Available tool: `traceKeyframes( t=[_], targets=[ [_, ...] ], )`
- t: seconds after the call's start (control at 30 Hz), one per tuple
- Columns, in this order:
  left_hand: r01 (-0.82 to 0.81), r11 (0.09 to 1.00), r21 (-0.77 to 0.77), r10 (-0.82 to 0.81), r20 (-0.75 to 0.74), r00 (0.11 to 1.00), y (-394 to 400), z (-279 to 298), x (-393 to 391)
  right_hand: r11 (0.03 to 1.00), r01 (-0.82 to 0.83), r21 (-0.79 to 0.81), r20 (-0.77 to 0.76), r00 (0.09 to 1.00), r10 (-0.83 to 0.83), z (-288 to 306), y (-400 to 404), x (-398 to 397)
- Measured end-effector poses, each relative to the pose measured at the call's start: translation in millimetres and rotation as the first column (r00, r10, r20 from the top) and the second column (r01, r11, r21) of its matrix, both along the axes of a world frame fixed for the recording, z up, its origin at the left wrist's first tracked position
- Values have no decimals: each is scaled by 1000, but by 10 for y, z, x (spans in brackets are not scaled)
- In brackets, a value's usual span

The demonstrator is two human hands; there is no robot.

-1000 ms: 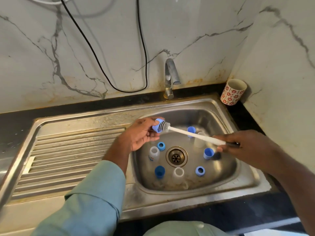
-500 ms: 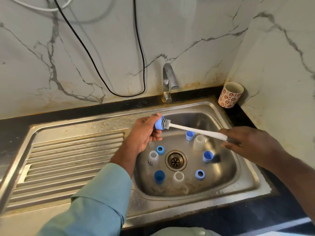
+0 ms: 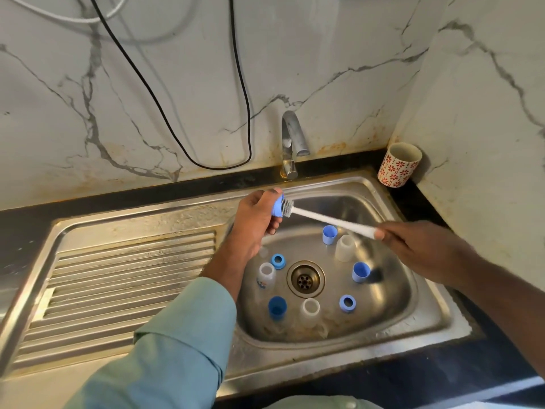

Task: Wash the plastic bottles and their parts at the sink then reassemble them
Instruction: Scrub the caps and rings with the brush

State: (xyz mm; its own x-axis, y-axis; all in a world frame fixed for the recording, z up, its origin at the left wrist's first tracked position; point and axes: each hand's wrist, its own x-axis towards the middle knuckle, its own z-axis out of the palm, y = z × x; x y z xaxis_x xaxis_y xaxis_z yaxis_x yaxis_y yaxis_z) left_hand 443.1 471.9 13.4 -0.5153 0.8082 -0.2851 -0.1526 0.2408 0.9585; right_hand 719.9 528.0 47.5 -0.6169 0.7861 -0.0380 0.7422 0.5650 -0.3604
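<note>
Head view: blue cap (image 3: pixel 277 208) in left hand (image 3: pixel 256 217).

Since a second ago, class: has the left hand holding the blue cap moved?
Yes. The left hand with the blue cap has risen towards the base of the tap.

No legible text, brand or number can be made out. A small coloured print is seen on the clear bottle (image 3: pixel 266 276) in the sink, too blurred to be read.
</note>
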Motion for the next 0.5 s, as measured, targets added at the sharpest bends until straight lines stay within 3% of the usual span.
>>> traceKeyframes(
  t=[0.03,0.07,0.1,0.17,0.23,0.3,0.33,0.4,0.43,0.5],
  targets=[
    [-17,1000,8,17,14,1000,-3,-4,0,970,25,-243,-67,997,-43,-17,9,15],
    [-25,1000,8,25,17,1000,-6,-13,1,938,26,-345,-94,994,-62,-36,15,39],
    [-29,1000,2,29,21,999,-10,-27,7,951,6,-309,-79,996,-32,-35,24,55],
    [-36,998,-54,38,54,998,-37,-50,19,993,-83,87,29,996,80,-35,114,113],
    [-19,987,-161,39,119,992,-82,-68,9,868,-164,468,67,986,150,-11,191,143],
    [27,976,-216,14,185,983,-129,-78,-24,805,-179,566,44,981,187,46,227,146],
    [37,975,-219,6,194,981,-142,-81,-46,847,-177,501,59,984,170,76,222,142],
    [30,975,-222,0,134,991,-153,-73,-74,977,-123,175,104,989,106,132,177,107],
    [22,972,-234,-8,65,998,-155,-70,-73,996,-92,-7,109,990,92,143,169,104],
    [-11,968,-251,-3,-54,999,-163,-80,-43,989,-100,-113,140,983,115,202,151,103]
  ],
)
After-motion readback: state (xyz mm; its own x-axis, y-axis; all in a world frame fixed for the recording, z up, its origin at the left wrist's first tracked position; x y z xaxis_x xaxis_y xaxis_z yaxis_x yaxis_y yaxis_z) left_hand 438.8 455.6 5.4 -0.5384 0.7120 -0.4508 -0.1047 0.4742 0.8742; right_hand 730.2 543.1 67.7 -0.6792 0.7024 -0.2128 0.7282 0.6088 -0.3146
